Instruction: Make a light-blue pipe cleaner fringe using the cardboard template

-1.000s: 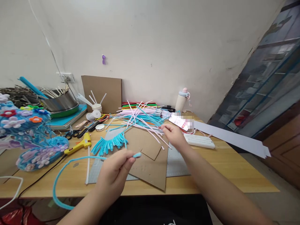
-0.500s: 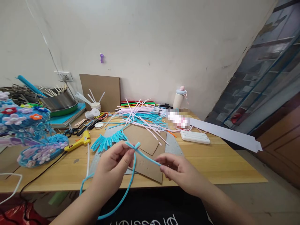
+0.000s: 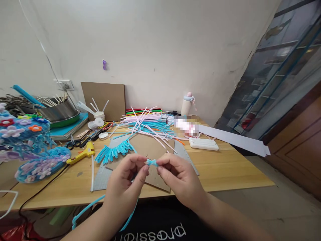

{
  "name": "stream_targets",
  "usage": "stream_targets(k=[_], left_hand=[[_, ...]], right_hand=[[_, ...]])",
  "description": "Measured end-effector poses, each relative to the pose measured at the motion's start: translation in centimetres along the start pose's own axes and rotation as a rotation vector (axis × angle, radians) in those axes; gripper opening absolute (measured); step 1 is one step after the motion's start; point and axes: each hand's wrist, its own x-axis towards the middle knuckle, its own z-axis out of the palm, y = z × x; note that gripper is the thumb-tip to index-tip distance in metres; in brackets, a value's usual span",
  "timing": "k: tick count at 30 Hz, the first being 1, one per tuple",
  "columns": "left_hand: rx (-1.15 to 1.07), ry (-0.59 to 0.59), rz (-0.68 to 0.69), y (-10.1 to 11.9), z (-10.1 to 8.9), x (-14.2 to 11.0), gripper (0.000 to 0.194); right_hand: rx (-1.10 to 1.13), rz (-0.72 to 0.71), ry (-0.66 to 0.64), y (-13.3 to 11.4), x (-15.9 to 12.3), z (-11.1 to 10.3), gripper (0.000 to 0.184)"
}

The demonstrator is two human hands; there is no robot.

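Above the near edge of the wooden surface, I have both hands close together, their fingertips facing with a small gap between. My left hand pinches one side of a short, twisted section of blue fuzzy stem between thumb and index finger, and my right hand pinches its other side the same way. Below my left hand I see more blue lengths hanging past the edge; I cannot tell whether they all belong to one piece. Just beyond my left hand, a fringe of blue loops lies near the cardboard, which rests on a grey mat. Farther back, I make out a loose pile of pink and blue stems. Off to my left are a yellow glue gun and a blue, flower-covered craft piece; to my right sits a white box, with a pale bottle by the wall.
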Motion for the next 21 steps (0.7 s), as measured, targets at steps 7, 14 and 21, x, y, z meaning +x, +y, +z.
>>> stream_targets(k=[7, 14, 21], left_hand=[[0.048, -0.044, 0.072, -0.14, -0.13, -0.34, 0.009], [0.048, -0.058, 0.066, 0.29, -0.11, -0.43, 0.009], [0.048, -0.026, 0.096, 0.43, 0.01, -0.40, 0.008]], right_hand=[[0.012, -0.026, -0.066, -0.43, -0.06, 0.38, 0.010], [-0.118, -0.117, -0.044, -0.77, -0.14, 0.25, 0.009], [-0.137, -0.124, -0.051, -0.88, -0.26, 0.31, 0.009]])
